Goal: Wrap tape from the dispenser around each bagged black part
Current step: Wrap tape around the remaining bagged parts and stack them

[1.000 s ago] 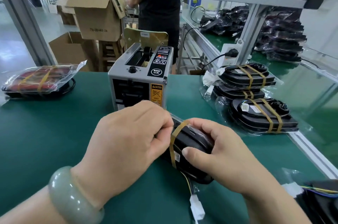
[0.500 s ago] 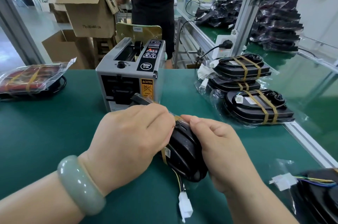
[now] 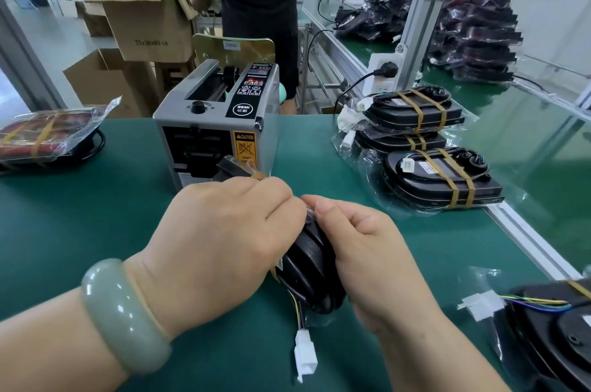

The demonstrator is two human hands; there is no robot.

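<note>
Green bench [image 3: 80,231] is carrying one tape dispenser [image 3: 217,136], with three taped parts [image 3: 441,177] piling up on the right. The left hand [image 3: 224,241] and right hand [image 3: 367,251] are both clutching one bagged black part [image 3: 310,263] just in front of the dispenser.

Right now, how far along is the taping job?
Done: three bagged parts stacked on the right already wear tape bands. In hand: both the left hand and right hand grip a bagged black part, tape showing at its edge, before the dispenser. Left: perhaps another part at the lower right edge, mostly cut off.
</note>
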